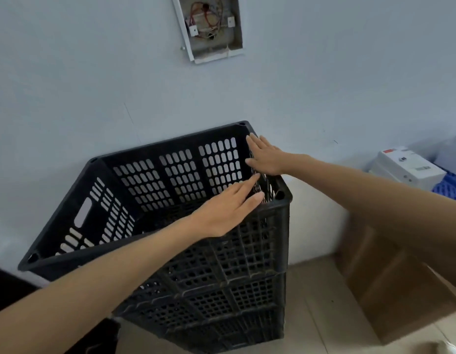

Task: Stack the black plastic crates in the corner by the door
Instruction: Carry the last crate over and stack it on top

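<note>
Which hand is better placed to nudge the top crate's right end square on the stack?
Probably the right hand: it lies flat against the top crate's right end wall. The left hand only reaches across the near rim, fingers straight.

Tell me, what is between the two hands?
The head view shows a short strip of the top crate's holed side wall between the left hand and the right hand.

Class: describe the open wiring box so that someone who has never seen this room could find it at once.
Start at the pale blue wall behind the stack of black crates. High above them sits the wiring box, a white-framed recess. Only it shows tangled red wires.
</note>
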Demonstrator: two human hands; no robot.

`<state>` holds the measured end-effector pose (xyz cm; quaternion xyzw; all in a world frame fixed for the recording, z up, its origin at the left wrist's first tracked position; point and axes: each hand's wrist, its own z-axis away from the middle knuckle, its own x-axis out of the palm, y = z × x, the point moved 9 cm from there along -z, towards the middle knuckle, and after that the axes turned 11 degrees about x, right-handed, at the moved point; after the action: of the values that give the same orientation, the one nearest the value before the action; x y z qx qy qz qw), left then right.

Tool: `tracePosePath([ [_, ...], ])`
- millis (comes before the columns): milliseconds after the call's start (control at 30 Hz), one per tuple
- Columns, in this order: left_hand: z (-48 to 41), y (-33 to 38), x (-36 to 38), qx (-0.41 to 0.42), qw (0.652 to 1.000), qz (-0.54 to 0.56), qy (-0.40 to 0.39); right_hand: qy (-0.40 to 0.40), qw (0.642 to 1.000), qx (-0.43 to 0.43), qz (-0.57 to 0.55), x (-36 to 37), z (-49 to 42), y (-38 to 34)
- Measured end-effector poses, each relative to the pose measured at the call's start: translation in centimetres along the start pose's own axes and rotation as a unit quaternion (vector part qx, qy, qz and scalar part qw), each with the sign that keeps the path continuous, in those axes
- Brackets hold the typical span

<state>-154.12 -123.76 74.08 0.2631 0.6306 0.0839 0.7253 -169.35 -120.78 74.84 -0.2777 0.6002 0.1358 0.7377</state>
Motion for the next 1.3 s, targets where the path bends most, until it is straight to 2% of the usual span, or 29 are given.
tracePosePath([
  [133, -0.1, -0.2, 0.5, -0.001, 0.999, 0.022, -0.037, 0.017, 0.999, -0.024, -0.019, -0.2, -2.3, -0.7],
  [267, 0.1, -0.2, 0.7, -0.006, 0.998, 0.026, -0.048, 0.013, 0.999, -0.024, 0.023, 0.3, -2.8, -0.5],
  [433, 0.2, 0.0, 0.3, -0.011, 0.997, -0.068, -0.04, -0.05, 0.997, 0.009, 0.054, -0.1, -3.0, -0.9],
  [567, 1.0, -1.1, -1.7, -0.01, 0.992, -0.126, -0.014, -0.027, 0.994, -0.056, 0.091, -0.8, -3.6, -3.9],
  [700, 4.9, -7.3, -7.1, -0.07, 0.984, -0.151, 0.068, -0.032, 0.979, -0.176, 0.1, -1.2, -4.1, -9.6],
  [833, 10.1, -14.7, -11.6, -0.135, 0.966, -0.183, 0.124, -0.05, 0.963, -0.244, 0.1, -0.8, -5.2, -16.1],
  [1000, 15.4, -22.3, -14.1, -0.199, 0.943, -0.248, 0.101, -0.064, 0.947, -0.293, 0.118, 1.6, -6.9, -24.0],
  [1133, 18.6, -26.7, -16.5, -0.215, 0.94, -0.232, 0.126, -0.037, 0.942, -0.308, 0.125, 2.9, -9.2, -28.9],
  [1300, 18.4, -31.1, -18.3, -0.232, 0.944, -0.205, 0.112, 0.001, 0.939, -0.314, 0.142, 4.2, -12.6, -34.5],
])
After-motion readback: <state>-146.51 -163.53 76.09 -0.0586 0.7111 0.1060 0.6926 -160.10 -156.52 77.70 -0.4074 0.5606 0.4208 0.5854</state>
